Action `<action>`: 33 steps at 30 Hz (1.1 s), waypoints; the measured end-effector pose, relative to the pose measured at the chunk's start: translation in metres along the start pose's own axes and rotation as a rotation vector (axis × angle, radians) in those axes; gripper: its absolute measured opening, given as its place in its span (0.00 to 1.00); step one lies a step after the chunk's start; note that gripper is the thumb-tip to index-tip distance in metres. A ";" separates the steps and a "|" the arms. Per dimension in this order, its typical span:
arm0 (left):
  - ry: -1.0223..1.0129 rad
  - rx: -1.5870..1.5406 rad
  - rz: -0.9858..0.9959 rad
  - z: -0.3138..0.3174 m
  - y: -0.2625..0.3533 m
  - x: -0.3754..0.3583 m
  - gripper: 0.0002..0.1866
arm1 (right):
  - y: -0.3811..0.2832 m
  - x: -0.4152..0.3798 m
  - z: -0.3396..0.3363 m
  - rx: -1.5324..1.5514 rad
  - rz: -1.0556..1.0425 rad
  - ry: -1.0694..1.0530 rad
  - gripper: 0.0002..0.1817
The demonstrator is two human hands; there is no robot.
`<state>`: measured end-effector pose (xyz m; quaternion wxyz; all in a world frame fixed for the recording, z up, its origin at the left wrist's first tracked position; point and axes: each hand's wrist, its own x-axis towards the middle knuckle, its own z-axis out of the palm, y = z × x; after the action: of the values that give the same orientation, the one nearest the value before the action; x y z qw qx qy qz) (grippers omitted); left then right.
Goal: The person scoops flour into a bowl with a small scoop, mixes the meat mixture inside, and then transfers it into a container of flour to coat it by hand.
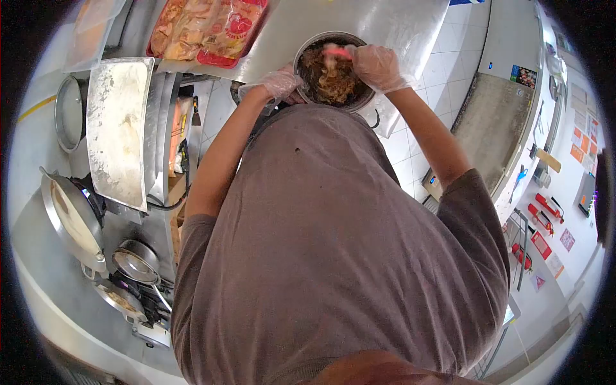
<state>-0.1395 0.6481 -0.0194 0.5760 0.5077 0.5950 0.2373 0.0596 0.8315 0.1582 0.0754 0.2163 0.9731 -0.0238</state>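
Observation:
A round metal bowl [367, 102] stands at the front edge of the steel table, close to my body. Inside it lies a wet brown shredded-looking food mixture [340, 83]. My left hand [282, 83], in a clear plastic glove, is closed on the bowl's left rim. My right hand [380, 67], gloved the same way, is over the bowl's right side, fingers curled round a red-handled utensil [337, 52]. The utensil's working end is over the food, too blurred to name.
Red trays [236, 62] of plastic-wrapped raw meat lie on the steel table [282, 32] at upper left. A worn metal sheet [119, 128], a wok [74, 215] and a saucepan [136, 262] are to my left. A long counter [497, 122] runs along the right.

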 end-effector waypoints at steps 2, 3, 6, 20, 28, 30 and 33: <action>-0.017 0.065 0.040 0.004 -0.016 0.004 0.18 | 0.005 -0.007 0.048 -0.018 -0.023 -0.115 0.13; -0.025 0.098 0.044 0.006 -0.019 0.004 0.17 | 0.004 -0.011 0.067 -0.026 -0.035 -0.171 0.13; 0.030 0.143 -0.042 -0.003 0.007 -0.002 0.14 | 0.002 -0.023 0.064 -0.006 -0.208 -0.339 0.13; -0.059 0.318 0.080 -0.005 0.005 -0.002 0.21 | 0.003 -0.005 -0.009 -0.013 -0.110 -0.507 0.16; 0.105 0.163 0.050 0.007 0.005 -0.005 0.23 | -0.006 -0.008 0.016 -0.087 -0.211 -0.506 0.21; 0.119 0.048 -0.028 0.007 0.015 -0.010 0.29 | -0.017 0.003 -0.037 -0.028 -0.017 -0.635 0.29; 0.042 0.062 -0.071 0.004 0.019 -0.014 0.29 | -0.015 -0.008 -0.041 0.128 0.095 -0.377 0.31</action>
<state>-0.1315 0.6419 0.0020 0.5555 0.4986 0.6318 0.2088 0.0552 0.8174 0.1998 0.2434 0.2582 0.9269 -0.1220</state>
